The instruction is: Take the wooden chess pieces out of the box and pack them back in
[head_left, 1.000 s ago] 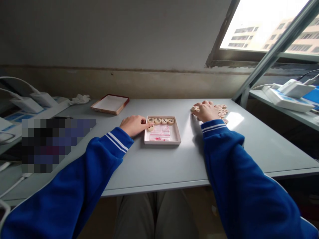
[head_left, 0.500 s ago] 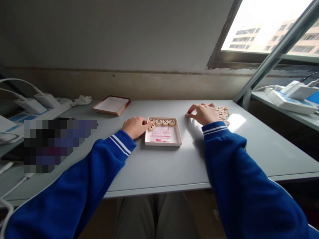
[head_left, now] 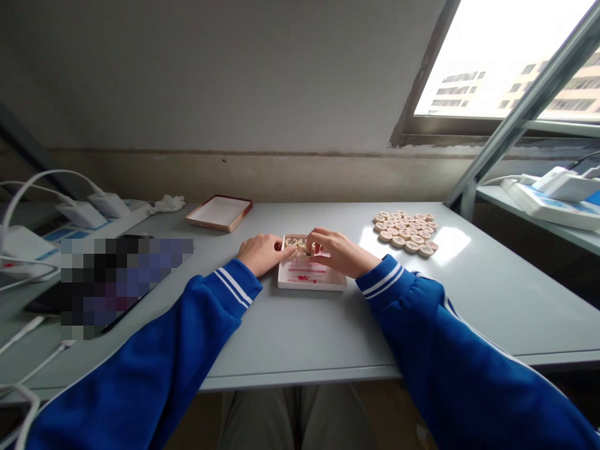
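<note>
A shallow white box [head_left: 313, 287] sits on the desk in front of me, with a plastic-wrapped sheet printed in red lying inside. Round wooden Chinese chess pieces [head_left: 291, 242] with black characters line its back wall. My left hand [head_left: 261, 254] grips the box's left side, thumb over the rim by the pieces. Between thumb and fingers, my right hand [head_left: 343, 251] pinches a chess piece [head_left: 308, 252] just inside the box, in front of the back row. That hand hides the row's right end.
Several red-marked chess pieces [head_left: 405, 232] lie in a flat cluster at the back right. A box lid [head_left: 219, 212] rests at the back left. Chargers and a power strip [head_left: 124, 215], cables and a partly blurred dark device [head_left: 47, 300] occupy the left side.
My right hand has moved left from near the cluster to the box, carrying a chess piece. The cluster is now uncovered. My left hand stays at the box's left side.
</note>
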`<action>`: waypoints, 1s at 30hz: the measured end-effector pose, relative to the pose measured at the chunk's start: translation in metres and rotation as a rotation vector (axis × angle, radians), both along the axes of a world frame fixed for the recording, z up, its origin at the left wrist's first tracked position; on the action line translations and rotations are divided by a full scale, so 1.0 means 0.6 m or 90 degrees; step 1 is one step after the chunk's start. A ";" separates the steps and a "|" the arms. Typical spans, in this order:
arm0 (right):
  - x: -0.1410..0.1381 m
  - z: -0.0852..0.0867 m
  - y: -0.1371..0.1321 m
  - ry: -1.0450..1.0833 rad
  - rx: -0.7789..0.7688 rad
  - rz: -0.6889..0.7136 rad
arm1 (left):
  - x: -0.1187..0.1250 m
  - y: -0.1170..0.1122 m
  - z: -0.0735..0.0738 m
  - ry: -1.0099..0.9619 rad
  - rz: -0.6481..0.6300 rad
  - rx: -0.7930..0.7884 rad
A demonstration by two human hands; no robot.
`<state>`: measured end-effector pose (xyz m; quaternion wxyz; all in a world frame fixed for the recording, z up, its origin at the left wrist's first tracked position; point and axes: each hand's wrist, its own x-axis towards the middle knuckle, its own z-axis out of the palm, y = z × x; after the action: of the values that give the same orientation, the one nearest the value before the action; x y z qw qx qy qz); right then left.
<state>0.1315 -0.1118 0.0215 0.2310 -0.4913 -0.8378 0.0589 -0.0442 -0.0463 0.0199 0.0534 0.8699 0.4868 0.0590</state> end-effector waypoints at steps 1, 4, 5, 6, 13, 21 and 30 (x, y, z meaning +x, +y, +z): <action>0.000 -0.002 0.002 -0.008 -0.003 -0.005 | 0.000 0.000 0.000 -0.002 0.000 0.002; -0.001 -0.005 0.004 -0.046 0.015 -0.067 | 0.001 -0.001 0.001 -0.005 0.003 0.001; -0.002 -0.005 0.004 -0.061 0.021 -0.088 | 0.001 -0.001 0.001 -0.005 0.003 -0.001; -0.004 -0.005 0.004 -0.073 0.025 -0.102 | 0.001 -0.001 0.001 -0.006 0.003 -0.001; -0.019 0.003 0.002 -0.042 0.025 -0.072 | 0.000 -0.004 0.004 -0.022 0.001 0.000; 0.136 0.049 -0.016 -0.109 -0.031 -0.400 | -0.002 -0.004 0.003 -0.057 0.033 0.041; 0.198 0.029 -0.022 -0.198 -0.073 -0.632 | -0.002 -0.004 0.004 -0.053 0.016 0.041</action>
<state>0.2506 -0.1251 0.0390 0.0769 -0.8441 -0.5236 -0.0857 -0.0454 -0.0488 0.0224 0.0447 0.8619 0.4926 0.1119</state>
